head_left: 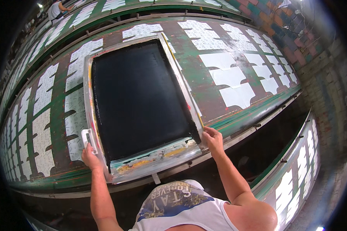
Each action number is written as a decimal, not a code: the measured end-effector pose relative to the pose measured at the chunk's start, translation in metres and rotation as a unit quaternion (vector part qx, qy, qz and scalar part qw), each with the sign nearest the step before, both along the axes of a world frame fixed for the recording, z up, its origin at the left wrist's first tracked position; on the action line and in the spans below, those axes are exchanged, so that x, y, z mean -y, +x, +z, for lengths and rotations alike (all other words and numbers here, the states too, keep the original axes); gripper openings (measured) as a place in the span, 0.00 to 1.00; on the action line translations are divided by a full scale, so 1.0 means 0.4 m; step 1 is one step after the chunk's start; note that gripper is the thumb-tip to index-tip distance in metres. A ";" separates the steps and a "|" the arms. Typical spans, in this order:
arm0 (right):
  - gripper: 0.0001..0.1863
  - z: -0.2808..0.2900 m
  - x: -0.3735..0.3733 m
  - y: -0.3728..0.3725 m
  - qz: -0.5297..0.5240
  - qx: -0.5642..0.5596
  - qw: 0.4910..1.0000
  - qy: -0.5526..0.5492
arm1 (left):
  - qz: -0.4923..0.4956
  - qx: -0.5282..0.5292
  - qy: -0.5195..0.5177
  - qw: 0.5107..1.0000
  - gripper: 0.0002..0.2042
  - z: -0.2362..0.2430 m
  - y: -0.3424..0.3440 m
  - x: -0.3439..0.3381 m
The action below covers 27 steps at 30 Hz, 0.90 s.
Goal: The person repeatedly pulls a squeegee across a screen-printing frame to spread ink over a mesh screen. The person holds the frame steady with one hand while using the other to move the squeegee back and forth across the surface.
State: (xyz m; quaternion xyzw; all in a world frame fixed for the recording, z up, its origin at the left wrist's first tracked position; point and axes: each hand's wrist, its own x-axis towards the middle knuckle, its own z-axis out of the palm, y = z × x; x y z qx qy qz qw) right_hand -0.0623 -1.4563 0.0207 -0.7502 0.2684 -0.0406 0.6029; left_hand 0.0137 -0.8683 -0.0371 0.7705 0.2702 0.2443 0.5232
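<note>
A large screen-printing frame (142, 96) with black mesh and a metal border streaked with paint lies across the long green-and-brown printing table (192, 115), over white cut fabric pieces. At its lower left, my left hand (89, 156) is closed on the frame's side by a white handle (86, 136). My right hand (213, 138) grips the frame's right edge near its lower corner. Printed fabric pieces (44, 86) lie left of the frame; plain white pieces (235, 90) lie to its right.
A railing (239, 144) runs along the table's near edge. Another table (293, 173) with white pieces stands at the lower right. More long tables (85, 13) run behind, where another person (56, 13) works at the upper left. A multicoloured block wall (281, 29) rises at the upper right.
</note>
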 end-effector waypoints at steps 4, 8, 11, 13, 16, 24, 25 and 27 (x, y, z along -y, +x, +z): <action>0.24 -0.021 0.166 -0.002 -0.015 -0.014 0.999 0.028 | -0.003 -0.002 -0.056 0.998 0.20 -0.021 -0.013 0.184; 0.23 -0.033 0.264 -0.017 -0.006 0.002 1.000 0.014 | -0.006 0.023 -0.083 0.996 0.19 -0.018 -0.027 0.291; 0.23 -0.051 0.303 -0.012 -0.009 0.018 0.999 0.049 | -0.016 0.003 0.025 1.000 0.18 -0.003 -0.032 0.323; 0.22 -0.060 0.320 -0.010 0.000 0.023 1.000 0.016 | -0.002 0.055 -0.060 0.997 0.19 -0.008 -0.027 0.349; 0.23 -0.054 0.337 -0.015 0.017 0.031 0.999 0.015 | -0.001 0.005 0.033 0.999 0.20 -0.006 -0.035 0.357; 0.26 -0.033 0.372 -0.013 0.020 0.022 1.000 0.002 | 0.004 0.033 0.011 0.999 0.20 0.022 -0.029 0.412; 0.26 -0.033 0.375 -0.013 0.025 0.017 1.000 -0.008 | 0.003 0.034 0.014 0.999 0.20 0.026 -0.028 0.414; 0.25 -0.031 0.375 -0.014 0.039 0.009 0.999 -0.020 | 0.004 0.019 0.043 0.999 0.20 0.029 -0.027 0.409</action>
